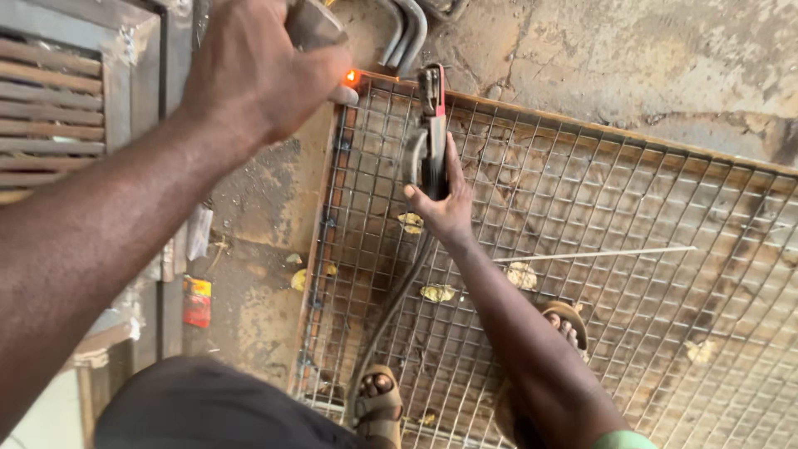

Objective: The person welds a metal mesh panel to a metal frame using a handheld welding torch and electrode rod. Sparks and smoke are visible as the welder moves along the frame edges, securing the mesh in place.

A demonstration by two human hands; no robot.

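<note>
Figure: welding a wire-mesh panel point(582, 274) into its steel frame, seen from above. The glowing weld spot point(352, 77) sits at the frame's upper left corner, at about 11 o'clock in the view, where the mesh meets the rusty angle-iron frame point(324, 208). Your right hand point(440, 208) is closed around the electrode holder point(431, 133), which points up toward 12 o'clock, just right of the glow; its cable point(391, 308) trails down over the mesh toward 6 o'clock, passing your sandalled left foot point(378, 403). Your left hand point(258, 75), at 11 o'clock, grips a grey metal tool point(314, 23), probably a hammer or shield handle, though its top is cut off by the edge of the view. It hovers right beside the hot spot.

To do this step well, judging from the view: keep the left-hand fingers off the orange metal, hold the holder steady, and keep the cable from snagging on the wires. Your right foot point(565, 320) rests beneath the mesh at 5 o'clock, so keep your stance firm. A loose thin rod point(598, 254) lies across the mesh at 3 o'clock, well apart from the weld. Bent steel pipes point(407, 33) lie on the concrete floor point(648, 58) at 12 o'clock; a louvred metal frame point(58, 108) stands at 9 o'clock.
</note>
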